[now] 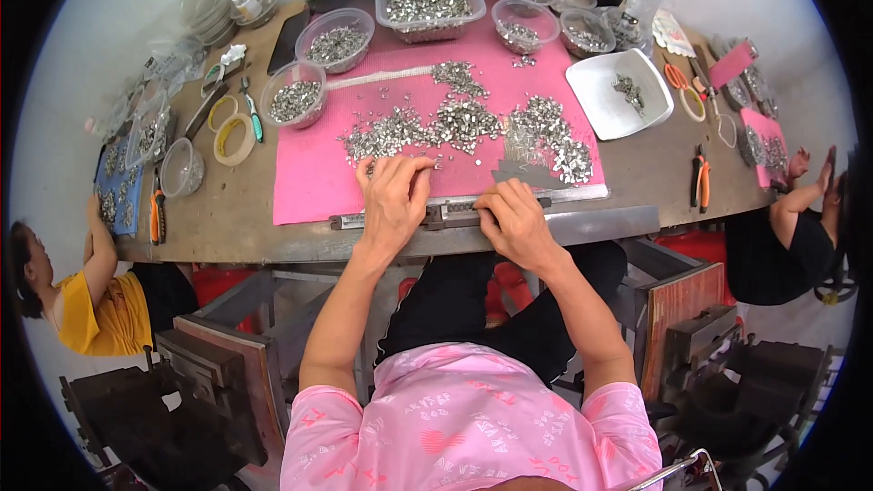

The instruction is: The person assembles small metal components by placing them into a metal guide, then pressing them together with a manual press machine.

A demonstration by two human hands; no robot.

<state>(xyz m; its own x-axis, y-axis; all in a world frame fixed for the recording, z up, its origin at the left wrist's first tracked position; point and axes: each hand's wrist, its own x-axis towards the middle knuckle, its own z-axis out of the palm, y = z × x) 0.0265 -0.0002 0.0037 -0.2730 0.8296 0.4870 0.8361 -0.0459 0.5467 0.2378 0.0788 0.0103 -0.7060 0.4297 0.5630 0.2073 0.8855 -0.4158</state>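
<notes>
My left hand (397, 198) hovers over the front of the pink mat (305, 168). Its fingers are bent, and thumb and forefinger come together near a tiny metal bit too small to name. Beside it, my right hand (516, 220) has its fingertips pressed on a long narrow metal jig (450, 212) that lies along the table's front edge. Small parts seem to sit in a row in the jig's slot. Loose silvery metal pieces (386, 135) lie heaped just beyond my hands, with another heap (550, 132) to the right. Dark grey flat strips (529, 172) rest near my right fingers.
Plastic tubs of metal pieces (429, 5) line the back. A white tray (596, 105) stands right, with orange-handled pliers (699, 182) nearer. Tape rolls (235, 140) and a teal-handled tool (252, 114) lie left. Co-workers sit at both sides, one in a yellow shirt (105, 314).
</notes>
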